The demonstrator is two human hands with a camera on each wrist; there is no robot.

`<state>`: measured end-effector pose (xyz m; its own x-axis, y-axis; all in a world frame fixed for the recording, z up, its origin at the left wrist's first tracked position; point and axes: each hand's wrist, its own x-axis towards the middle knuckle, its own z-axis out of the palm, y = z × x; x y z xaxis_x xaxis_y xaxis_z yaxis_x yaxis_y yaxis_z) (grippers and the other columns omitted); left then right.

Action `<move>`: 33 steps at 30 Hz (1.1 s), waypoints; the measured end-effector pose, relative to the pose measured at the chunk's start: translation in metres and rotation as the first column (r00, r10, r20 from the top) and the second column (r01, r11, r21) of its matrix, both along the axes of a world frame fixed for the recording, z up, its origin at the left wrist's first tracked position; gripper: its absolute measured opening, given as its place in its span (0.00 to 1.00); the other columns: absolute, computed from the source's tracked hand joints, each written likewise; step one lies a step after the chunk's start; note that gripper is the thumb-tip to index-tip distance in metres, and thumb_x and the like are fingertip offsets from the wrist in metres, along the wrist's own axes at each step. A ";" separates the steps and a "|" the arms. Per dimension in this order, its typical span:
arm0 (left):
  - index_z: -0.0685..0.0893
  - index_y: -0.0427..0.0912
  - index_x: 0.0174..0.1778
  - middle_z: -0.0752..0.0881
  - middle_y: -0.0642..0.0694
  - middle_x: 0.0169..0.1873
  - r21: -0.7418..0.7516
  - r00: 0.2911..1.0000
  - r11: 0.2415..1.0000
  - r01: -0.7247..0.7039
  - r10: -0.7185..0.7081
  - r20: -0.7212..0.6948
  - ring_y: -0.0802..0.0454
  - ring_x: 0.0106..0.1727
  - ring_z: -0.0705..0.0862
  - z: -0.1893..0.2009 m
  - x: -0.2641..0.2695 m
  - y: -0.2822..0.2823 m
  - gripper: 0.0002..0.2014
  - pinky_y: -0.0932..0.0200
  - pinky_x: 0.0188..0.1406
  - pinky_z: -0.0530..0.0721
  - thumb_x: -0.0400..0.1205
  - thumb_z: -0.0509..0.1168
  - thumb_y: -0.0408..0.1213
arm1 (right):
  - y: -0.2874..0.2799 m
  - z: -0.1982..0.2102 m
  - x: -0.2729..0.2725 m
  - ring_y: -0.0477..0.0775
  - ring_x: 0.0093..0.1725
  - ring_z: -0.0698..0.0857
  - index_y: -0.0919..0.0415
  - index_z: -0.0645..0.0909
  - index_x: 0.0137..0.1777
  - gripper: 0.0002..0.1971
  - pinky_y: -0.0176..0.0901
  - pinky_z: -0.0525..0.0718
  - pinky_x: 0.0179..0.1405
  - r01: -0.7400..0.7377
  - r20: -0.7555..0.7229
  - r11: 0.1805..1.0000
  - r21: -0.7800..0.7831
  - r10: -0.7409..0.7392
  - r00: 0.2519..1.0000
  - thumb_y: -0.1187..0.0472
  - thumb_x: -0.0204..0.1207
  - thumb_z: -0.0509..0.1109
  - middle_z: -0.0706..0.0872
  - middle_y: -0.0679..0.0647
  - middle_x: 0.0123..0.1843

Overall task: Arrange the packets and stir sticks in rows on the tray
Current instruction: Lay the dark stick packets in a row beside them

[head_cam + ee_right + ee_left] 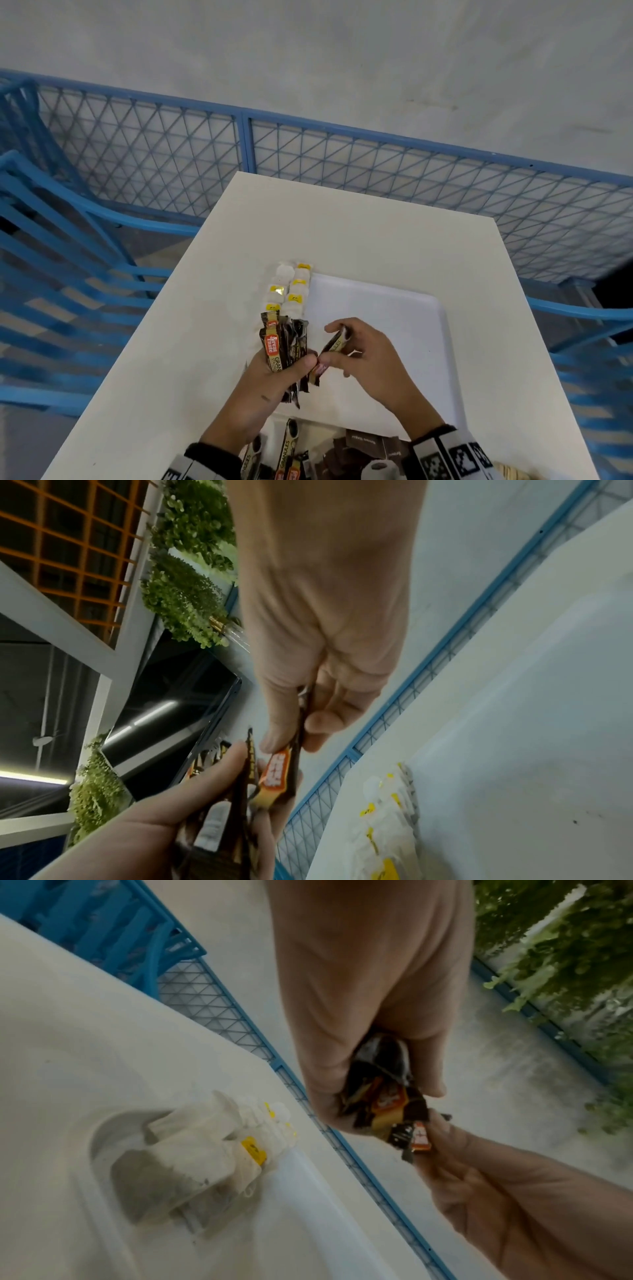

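My left hand point(274, 377) grips a fanned bunch of brown coffee packets point(282, 346) above the near left corner of the white tray point(394, 308). My right hand point(363, 356) pinches a single brown coffee packet point(334, 346) between thumb and fingers, right beside the bunch. In the right wrist view the single packet point(277, 772) shows its orange label next to the bunch point(222, 818). In the left wrist view the bunch point(380, 1096) sticks out of my fist. White tea bags point(289, 291) with yellow tags lie in two rows along the tray's left edge.
The white table point(342, 219) holds the tray. More coffee packets point(289, 448) and dark brown sachets point(363, 445) lie at the near edge between my wrists. A blue mesh fence point(239, 144) and blue chairs point(51, 274) stand beyond the table.
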<state>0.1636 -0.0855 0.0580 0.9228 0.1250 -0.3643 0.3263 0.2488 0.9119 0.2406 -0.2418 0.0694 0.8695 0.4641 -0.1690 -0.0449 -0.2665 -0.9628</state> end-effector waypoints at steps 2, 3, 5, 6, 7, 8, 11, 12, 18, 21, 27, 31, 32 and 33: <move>0.87 0.36 0.51 0.91 0.43 0.44 0.066 0.999 0.998 -0.022 0.021 0.025 0.51 0.47 0.89 0.000 0.001 0.001 0.18 0.63 0.47 0.82 0.68 0.76 0.41 | 0.001 -0.002 0.000 0.48 0.29 0.84 0.60 0.81 0.44 0.12 0.34 0.80 0.28 0.086 -0.035 0.995 0.055 -0.084 0.996 0.67 0.64 0.80 0.84 0.45 0.29; 0.86 0.36 0.50 0.91 0.44 0.41 0.093 0.998 0.995 -0.047 0.043 0.036 0.54 0.43 0.89 0.000 0.003 0.000 0.17 0.65 0.42 0.82 0.68 0.76 0.37 | 0.001 -0.002 0.000 0.50 0.29 0.85 0.62 0.80 0.43 0.12 0.35 0.82 0.30 0.110 -0.063 0.991 0.080 -0.105 0.992 0.67 0.64 0.80 0.84 0.45 0.28; 0.84 0.33 0.50 0.90 0.47 0.35 0.132 0.993 0.986 -0.103 0.095 0.064 0.59 0.34 0.86 -0.001 0.005 -0.001 0.14 0.68 0.34 0.82 0.69 0.76 0.27 | 0.003 -0.004 -0.001 0.53 0.32 0.87 0.65 0.79 0.43 0.10 0.36 0.85 0.34 0.140 -0.153 0.980 0.142 -0.118 0.981 0.69 0.66 0.78 0.87 0.48 0.30; 0.83 0.31 0.49 0.89 0.48 0.32 0.148 0.991 0.981 -0.124 0.114 0.073 0.59 0.32 0.86 -0.002 0.005 0.000 0.14 0.68 0.31 0.82 0.70 0.75 0.24 | 0.003 -0.004 -0.001 0.54 0.33 0.88 0.65 0.80 0.42 0.08 0.36 0.86 0.37 0.153 -0.206 0.973 0.173 -0.116 0.972 0.69 0.67 0.77 0.87 0.51 0.31; 0.83 0.30 0.49 0.90 0.49 0.31 0.157 0.989 0.978 -0.136 0.125 0.078 0.58 0.31 0.85 -0.003 0.006 0.002 0.13 0.67 0.29 0.82 0.70 0.74 0.23 | 0.002 -0.004 0.000 0.54 0.35 0.89 0.66 0.81 0.43 0.05 0.37 0.87 0.38 0.164 -0.249 0.967 0.197 -0.112 0.962 0.70 0.70 0.75 0.87 0.53 0.32; 0.83 0.29 0.49 0.90 0.49 0.31 0.158 0.987 0.976 -0.147 0.136 0.080 0.57 0.31 0.85 -0.004 0.007 0.006 0.13 0.66 0.28 0.82 0.70 0.74 0.23 | -0.001 -0.003 0.001 0.54 0.36 0.89 0.67 0.83 0.43 0.02 0.37 0.87 0.40 0.166 -0.276 0.963 0.211 -0.104 0.956 0.70 0.72 0.73 0.86 0.55 0.34; 0.84 0.29 0.50 0.91 0.44 0.36 0.122 0.986 0.979 -0.163 0.156 0.064 0.51 0.37 0.87 -0.006 0.008 0.016 0.13 0.66 0.33 0.85 0.70 0.74 0.23 | -0.011 -0.004 0.009 0.53 0.38 0.88 0.67 0.86 0.46 0.04 0.36 0.86 0.41 0.110 -0.296 0.976 0.189 -0.050 0.954 0.70 0.74 0.69 0.88 0.59 0.37; 0.84 0.29 0.51 0.91 0.41 0.39 0.114 0.986 0.980 -0.165 0.160 0.053 0.50 0.39 0.88 -0.006 0.009 0.018 0.13 0.66 0.34 0.85 0.71 0.73 0.23 | -0.014 -0.003 0.012 0.53 0.39 0.88 0.66 0.87 0.47 0.05 0.35 0.86 0.41 0.076 -0.302 0.981 0.178 -0.019 0.953 0.71 0.75 0.69 0.88 0.59 0.38; 0.85 0.36 0.54 0.91 0.41 0.45 0.111 0.978 0.972 -0.209 0.210 0.008 0.45 0.46 0.89 -0.010 0.020 0.029 0.14 0.55 0.42 0.83 0.73 0.73 0.29 | -0.012 -0.008 0.037 0.50 0.39 0.90 0.66 0.85 0.49 0.09 0.34 0.85 0.39 0.044 -0.393 0.983 0.179 0.030 0.919 0.75 0.76 0.65 0.90 0.56 0.38; 0.85 0.33 0.48 0.90 0.42 0.36 0.083 0.971 0.968 -0.237 0.240 -0.021 0.48 0.40 0.89 -0.013 0.025 0.035 0.08 0.53 0.41 0.81 0.75 0.71 0.28 | -0.009 -0.021 0.062 0.49 0.33 0.86 0.65 0.82 0.43 0.05 0.32 0.84 0.34 0.254 -0.413 0.960 0.120 -0.184 0.892 0.74 0.74 0.68 0.86 0.57 0.35; 0.85 0.37 0.50 0.91 0.38 0.40 0.037 0.970 0.973 -0.226 0.229 -0.079 0.44 0.45 0.89 -0.023 0.019 0.045 0.16 0.55 0.42 0.84 0.70 0.77 0.39 | -0.006 -0.062 0.115 0.52 0.38 0.83 0.69 0.80 0.40 0.05 0.31 0.88 0.35 0.585 -0.536 0.797 0.152 -0.431 0.726 0.77 0.75 0.67 0.84 0.60 0.40; 0.85 0.41 0.50 0.92 0.40 0.42 0.055 0.976 0.979 -0.194 0.199 -0.090 0.44 0.48 0.89 -0.027 0.015 0.050 0.30 0.52 0.46 0.81 0.55 0.77 0.53 | 0.007 -0.080 0.136 0.54 0.37 0.83 0.70 0.79 0.39 0.06 0.32 0.88 0.35 0.571 -0.477 0.818 0.074 -0.474 0.740 0.79 0.74 0.66 0.84 0.62 0.40; 0.85 0.43 0.49 0.92 0.41 0.42 0.056 0.976 0.979 -0.194 0.198 -0.088 0.45 0.47 0.89 -0.027 0.015 0.051 0.29 0.53 0.44 0.81 0.55 0.76 0.53 | 0.010 -0.082 0.139 0.54 0.35 0.83 0.68 0.80 0.38 0.07 0.33 0.88 0.33 0.563 -0.452 0.826 0.029 -0.491 0.745 0.78 0.74 0.67 0.84 0.61 0.39; 0.85 0.43 0.49 0.92 0.42 0.42 0.059 0.976 0.979 -0.196 0.201 -0.086 0.46 0.46 0.89 -0.027 0.015 0.052 0.30 0.53 0.42 0.81 0.54 0.76 0.54 | 0.012 -0.086 0.142 0.54 0.34 0.82 0.66 0.79 0.37 0.08 0.32 0.87 0.31 0.558 -0.419 0.830 -0.022 -0.515 0.748 0.77 0.73 0.69 0.84 0.60 0.37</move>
<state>0.1784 -0.0331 0.0311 0.8410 0.3227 -0.4343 0.3572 0.2719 0.8936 0.3828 -0.2296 -0.0161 0.8489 -0.0257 -0.5279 -0.5278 0.0107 -0.8493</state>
